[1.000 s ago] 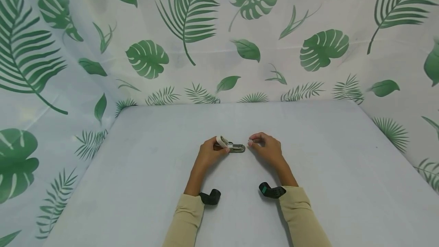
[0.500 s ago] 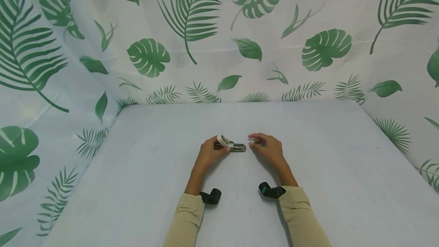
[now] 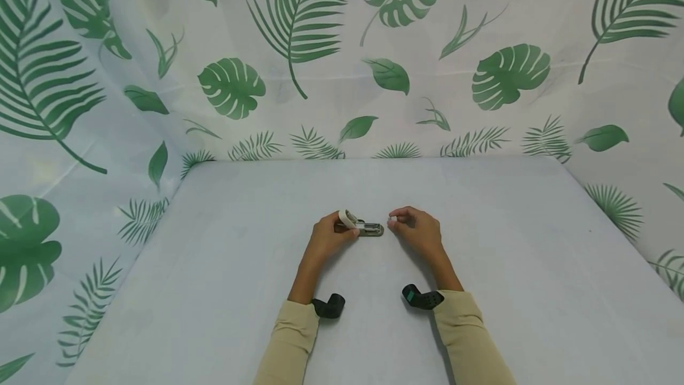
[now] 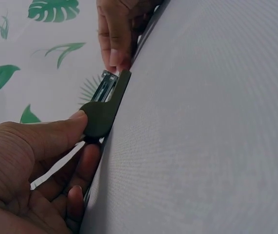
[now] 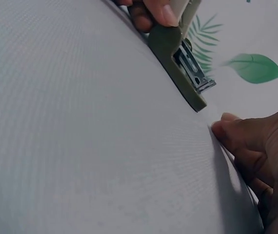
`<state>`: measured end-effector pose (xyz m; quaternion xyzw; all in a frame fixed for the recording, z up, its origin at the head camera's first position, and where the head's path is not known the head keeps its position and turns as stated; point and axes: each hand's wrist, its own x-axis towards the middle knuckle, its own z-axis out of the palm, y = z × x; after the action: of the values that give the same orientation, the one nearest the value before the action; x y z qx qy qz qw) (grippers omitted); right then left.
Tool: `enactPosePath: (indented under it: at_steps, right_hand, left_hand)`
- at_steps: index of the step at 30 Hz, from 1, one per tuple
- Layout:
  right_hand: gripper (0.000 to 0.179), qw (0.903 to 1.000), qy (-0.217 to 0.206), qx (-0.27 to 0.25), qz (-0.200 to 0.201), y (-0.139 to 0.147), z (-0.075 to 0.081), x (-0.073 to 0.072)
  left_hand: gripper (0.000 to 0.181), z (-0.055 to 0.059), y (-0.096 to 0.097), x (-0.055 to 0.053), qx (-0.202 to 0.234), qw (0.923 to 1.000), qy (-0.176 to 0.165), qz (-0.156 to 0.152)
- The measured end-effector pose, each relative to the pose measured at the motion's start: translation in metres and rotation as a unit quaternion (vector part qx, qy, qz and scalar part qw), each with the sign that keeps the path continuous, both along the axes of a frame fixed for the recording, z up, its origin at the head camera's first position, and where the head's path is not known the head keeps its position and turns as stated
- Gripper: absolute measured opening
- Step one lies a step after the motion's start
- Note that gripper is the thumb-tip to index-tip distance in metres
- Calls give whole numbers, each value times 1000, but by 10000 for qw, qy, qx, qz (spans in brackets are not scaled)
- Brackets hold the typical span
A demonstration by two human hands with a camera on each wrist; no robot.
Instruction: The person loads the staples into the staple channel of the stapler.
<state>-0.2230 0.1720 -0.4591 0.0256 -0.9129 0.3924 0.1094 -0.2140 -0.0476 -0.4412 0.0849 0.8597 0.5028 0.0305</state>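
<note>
A small olive-green stapler (image 3: 371,231) lies on the white-covered table with its pale top arm (image 3: 346,217) swung up and back. My left hand (image 3: 327,236) grips its hinge end, thumb on the near side. The left wrist view shows the metal staple channel (image 4: 105,88) exposed above the green base (image 4: 100,118). Just right of the stapler's front end, my right hand (image 3: 420,234) pinches a small silvery-white piece (image 3: 392,218) between thumb and fingers. That piece is too small to make out clearly. In the right wrist view a gap separates the right fingertips from the stapler.
A pale cloth covers the table (image 3: 224,290). Behind and at both sides hangs a white curtain (image 3: 320,94) printed with green leaves. Each wrist carries a black camera mount, one on the left (image 3: 329,306) and one on the right (image 3: 422,297).
The right fingers shift slightly about the small piece, which changes its angle between them. The left hand keeps its grip, and the stapler stays put with its arm raised.
</note>
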Motion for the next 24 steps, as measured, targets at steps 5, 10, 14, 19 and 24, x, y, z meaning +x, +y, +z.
enactPosePath:
  at_steps: [5, 10, 14, 19, 24]
  right_hand:
    - [15, 9999, 95, -127, -17, -1, 1, 0]
    - [15, 9997, 81, -248, 2, -1, 2, 0]
    - [16, 9998, 65, -195, -57, 0, 2, -1]
    - [20, 9998, 154, -116, -83, -1, 0, -1]
    - [19, 9997, 152, -178, -83, -1, -2, -1]
  left_hand:
    - [28, 0, 0, -1, -7, 10000, -12, -17]
    - [28, 0, -1, -1, 31, 10000, 58, -46]
    - [28, 2, -1, 0, 80, 9999, 82, -59]
    - [28, 3, -1, 0, 62, 9999, 122, -71]
    - [28, 2, -1, 0, 29, 9999, 95, -49]
